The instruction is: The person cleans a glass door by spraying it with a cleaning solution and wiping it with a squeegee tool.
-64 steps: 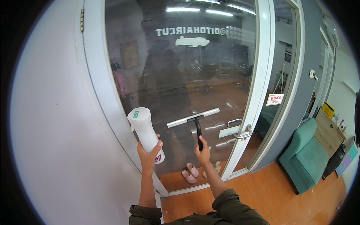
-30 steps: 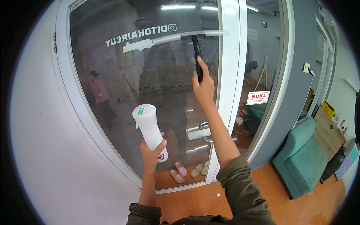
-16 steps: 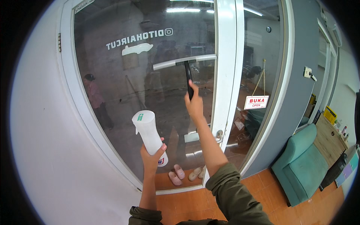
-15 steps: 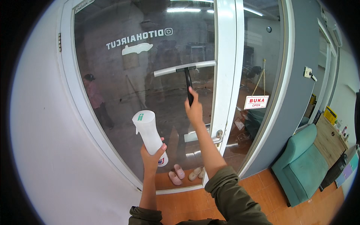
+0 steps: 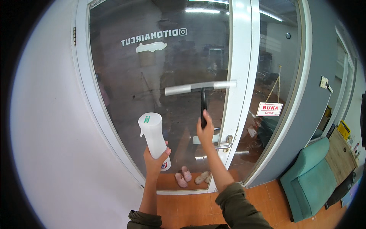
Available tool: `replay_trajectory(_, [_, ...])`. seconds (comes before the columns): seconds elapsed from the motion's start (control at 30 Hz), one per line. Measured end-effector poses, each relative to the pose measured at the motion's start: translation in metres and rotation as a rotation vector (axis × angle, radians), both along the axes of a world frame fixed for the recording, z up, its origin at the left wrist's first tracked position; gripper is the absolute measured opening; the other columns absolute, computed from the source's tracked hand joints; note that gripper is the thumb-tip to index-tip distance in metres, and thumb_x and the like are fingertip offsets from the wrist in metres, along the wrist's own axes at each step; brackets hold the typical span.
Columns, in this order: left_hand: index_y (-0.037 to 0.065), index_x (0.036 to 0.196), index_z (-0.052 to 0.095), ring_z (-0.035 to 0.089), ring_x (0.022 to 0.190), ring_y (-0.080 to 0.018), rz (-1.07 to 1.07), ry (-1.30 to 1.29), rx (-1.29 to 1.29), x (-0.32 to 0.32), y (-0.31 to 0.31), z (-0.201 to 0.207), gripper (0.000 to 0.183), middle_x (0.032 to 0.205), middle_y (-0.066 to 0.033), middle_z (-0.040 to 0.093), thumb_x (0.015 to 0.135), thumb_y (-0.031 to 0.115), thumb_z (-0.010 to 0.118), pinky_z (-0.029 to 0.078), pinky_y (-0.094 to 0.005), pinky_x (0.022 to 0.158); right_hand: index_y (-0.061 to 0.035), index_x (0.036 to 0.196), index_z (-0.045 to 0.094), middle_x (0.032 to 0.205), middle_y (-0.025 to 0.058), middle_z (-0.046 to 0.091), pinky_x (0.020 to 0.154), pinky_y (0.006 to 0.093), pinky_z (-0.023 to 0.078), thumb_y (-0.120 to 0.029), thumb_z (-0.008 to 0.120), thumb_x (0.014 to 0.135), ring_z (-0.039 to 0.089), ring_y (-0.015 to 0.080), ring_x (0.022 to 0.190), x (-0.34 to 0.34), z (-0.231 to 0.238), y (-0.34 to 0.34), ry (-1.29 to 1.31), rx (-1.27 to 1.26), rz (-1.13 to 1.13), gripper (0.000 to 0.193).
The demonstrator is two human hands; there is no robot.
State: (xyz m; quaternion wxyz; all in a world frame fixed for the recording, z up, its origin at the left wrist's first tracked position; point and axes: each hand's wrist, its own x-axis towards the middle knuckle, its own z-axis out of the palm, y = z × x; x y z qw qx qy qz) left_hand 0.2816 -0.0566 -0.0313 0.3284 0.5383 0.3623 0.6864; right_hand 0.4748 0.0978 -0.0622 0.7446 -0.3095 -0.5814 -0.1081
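Note:
My right hand (image 5: 206, 131) is closed around the black handle of a squeegee (image 5: 196, 88). Its wide grey-white blade lies across the right part of the glass door (image 5: 126, 84), and the blade's right end overlaps the white door frame (image 5: 240, 72). The blade is slightly blurred. Lower left, my left hand (image 5: 154, 160) is wrapped around a white spray bottle (image 5: 153, 133), held upright in front of the glass with its trigger facing left. White lettering and a pale shape are on the upper glass.
A metal lever handle (image 5: 225, 143) is on the door frame. Pink clogs (image 5: 183, 177) and beige clogs (image 5: 202, 178) are visible low through the glass. To the right, a sign (image 5: 270, 109) hangs behind a side pane, and a teal armchair (image 5: 310, 183) stands on orange tiles.
The squeegee in my right hand has moved down the glass. The whole view has shifted, putting the door further right. My left hand still holds the spray bottle at about the same height.

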Motion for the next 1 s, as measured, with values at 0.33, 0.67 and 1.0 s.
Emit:
replay_trajectory(0.33, [-0.002,0.104,0.056,0.061,0.08,-0.013,0.001,-0.031,-0.031,-0.011,-0.005,-0.021,0.039,0.097,-0.0096,0.065,0.07,0.007,0.073,0.049,-0.0282,0.072,-0.0234,0.127,0.048,0.09,0.0171,0.065,0.066,0.0434,0.048,-0.018,0.055,0.084,0.062,0.0361,0.076,-0.004,0.033,0.037,-0.01,-0.414,-0.117,0.043])
replay_trajectory(0.67, [-0.002,0.11,0.054,0.062,0.087,-0.015,-0.084,-0.038,-0.122,-0.003,-0.01,-0.036,0.041,0.103,-0.0111,0.064,0.071,0.003,0.07,0.049,-0.0294,0.078,-0.0151,0.131,0.041,0.088,0.0187,0.064,0.063,0.0408,0.048,-0.015,0.052,0.088,0.062,0.0352,0.072,0.018,-0.114,-0.002,-0.081,-0.636,-0.065,0.045])
replay_trajectory(1.0, [0.002,0.13,0.04,0.049,0.112,-0.0181,-0.478,-0.006,-0.219,0.002,-0.018,-0.07,0.077,0.13,-0.0116,0.048,0.064,0.021,0.075,0.041,-0.0338,0.094,-0.0047,0.133,0.029,0.085,0.016,0.059,0.068,0.0343,0.048,-0.023,0.046,0.094,0.061,0.025,0.074,-0.04,-0.105,-0.125,0.056,-0.828,0.537,0.046])
